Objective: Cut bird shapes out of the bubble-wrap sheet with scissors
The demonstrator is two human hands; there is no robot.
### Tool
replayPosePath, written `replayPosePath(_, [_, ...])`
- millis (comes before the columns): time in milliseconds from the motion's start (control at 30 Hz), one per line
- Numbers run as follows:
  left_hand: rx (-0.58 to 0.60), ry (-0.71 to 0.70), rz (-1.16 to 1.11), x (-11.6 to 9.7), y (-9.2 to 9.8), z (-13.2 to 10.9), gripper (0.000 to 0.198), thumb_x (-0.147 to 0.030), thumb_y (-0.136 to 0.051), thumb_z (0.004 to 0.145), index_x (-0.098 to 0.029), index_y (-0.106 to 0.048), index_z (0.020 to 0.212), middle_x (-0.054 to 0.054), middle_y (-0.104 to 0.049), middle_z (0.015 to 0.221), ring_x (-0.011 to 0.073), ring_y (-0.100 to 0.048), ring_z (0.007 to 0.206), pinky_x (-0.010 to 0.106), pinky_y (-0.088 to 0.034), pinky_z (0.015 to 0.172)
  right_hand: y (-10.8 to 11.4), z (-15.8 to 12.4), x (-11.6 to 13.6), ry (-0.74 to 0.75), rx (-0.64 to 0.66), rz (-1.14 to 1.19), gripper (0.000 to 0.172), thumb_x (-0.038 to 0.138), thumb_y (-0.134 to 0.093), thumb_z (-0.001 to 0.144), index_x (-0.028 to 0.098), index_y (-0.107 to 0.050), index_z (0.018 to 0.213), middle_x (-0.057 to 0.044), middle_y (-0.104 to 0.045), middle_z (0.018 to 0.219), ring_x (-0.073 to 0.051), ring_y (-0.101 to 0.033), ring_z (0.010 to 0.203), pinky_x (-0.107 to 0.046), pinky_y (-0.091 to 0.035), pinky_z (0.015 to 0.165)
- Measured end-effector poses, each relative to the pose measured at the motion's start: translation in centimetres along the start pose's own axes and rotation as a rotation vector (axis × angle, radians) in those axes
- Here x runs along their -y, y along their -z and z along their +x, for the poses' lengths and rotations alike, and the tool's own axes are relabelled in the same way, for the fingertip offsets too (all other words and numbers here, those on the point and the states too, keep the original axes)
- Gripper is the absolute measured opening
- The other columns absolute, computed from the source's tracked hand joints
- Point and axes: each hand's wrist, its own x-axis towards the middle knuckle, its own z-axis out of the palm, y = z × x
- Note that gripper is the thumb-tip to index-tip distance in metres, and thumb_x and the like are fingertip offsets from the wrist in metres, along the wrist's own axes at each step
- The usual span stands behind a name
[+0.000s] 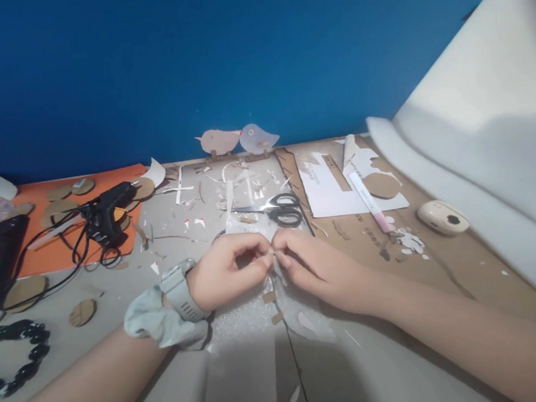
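Note:
My left hand [232,271] and my right hand [319,269] meet at the middle, thumbs and forefingers pinched together. A tiny pale piece [273,251] shows between the fingertips, too small to name. Below them lies crinkled, see-through plastic wrap [246,323], with two small brown cardboard bits [270,297] on it. Just beyond my hands rest black-handled scissors [284,210], blades pointing left. On my left wrist are a pale watch [182,291] and a scrunchie [153,319].
Two paper birds [238,140] stand against the blue wall. Left are a black glue gun [108,210] with its cord, an orange sheet [39,235] and cardboard discs [83,312]. White paper [324,189], a pink-ended stick [373,206], and a cream punch [443,217] lie right.

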Motion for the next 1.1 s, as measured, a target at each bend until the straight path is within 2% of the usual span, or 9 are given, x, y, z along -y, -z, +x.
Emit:
replayPosePath(200, [0.081,0.02,-0.266,-0.09,0.56,0.13,0.018,-0.019,-0.048,0.082,-0.013,-0.051,0.065,0.0,-0.053,0.061,0.011,-0.05,0.06,0.024,-0.042,0.062,-0.12,-0.13,-0.23,-0.013,0.018,0.19,0.011,0.019,-0.031,0.091,0.022,-0.037,0.082,0.003,-0.042,0.075,-0.011,-0.04,0.066,-0.026,-0.035,0.061])
replayPosePath(400, [0.099,0.049,-0.359,-0.01,0.6,-0.06,0.018,-0.021,-0.05,0.083,-0.013,-0.053,0.067,0.0,-0.053,0.06,0.0105,-0.05,0.058,0.023,-0.041,0.061,-0.26,-0.23,-0.12,-0.03,0.01,0.274,0.014,0.023,-0.03,0.093,0.022,-0.039,0.082,0.003,-0.043,0.076,-0.011,-0.042,0.069,-0.025,-0.036,0.065])
replayPosePath(667, [-0.05,-0.027,-0.256,0.01,0.24,0.09,0.02,-0.022,-0.049,0.084,-0.012,-0.054,0.068,0.001,-0.054,0.063,0.0116,-0.051,0.063,0.025,-0.042,0.065,-0.12,-0.09,0.39,-0.162,-0.092,0.316,0.019,0.035,-0.03,0.094,0.023,-0.044,0.089,0.002,-0.051,0.083,-0.012,-0.049,0.078,-0.028,-0.039,0.073])
replayPosePath(900, [-0.063,-0.028,-0.138,-0.04,-0.07,0.05,0.018,-0.022,-0.048,0.084,-0.013,-0.054,0.069,0.0,-0.054,0.065,0.0116,-0.05,0.064,0.024,-0.041,0.064,-0.25,0.08,0.58,-0.207,-0.152,0.308,0.018,0.038,-0.039,0.091,0.022,-0.046,0.09,0.0,-0.057,0.084,-0.014,-0.054,0.079,-0.031,-0.04,0.073])
replayPosePath(1100, [-0.013,-0.035,-0.167,0.18,0.14,0.01,0.017,-0.018,-0.046,0.085,-0.013,-0.054,0.071,0.001,-0.056,0.068,0.0114,-0.052,0.067,0.024,-0.042,0.067,-0.08,0.32,0.22,-0.249,-0.111,0.443,0.021,0.042,-0.042,0.088,0.021,-0.046,0.083,0.003,-0.053,0.076,-0.012,-0.052,0.072,-0.028,-0.039,0.068])
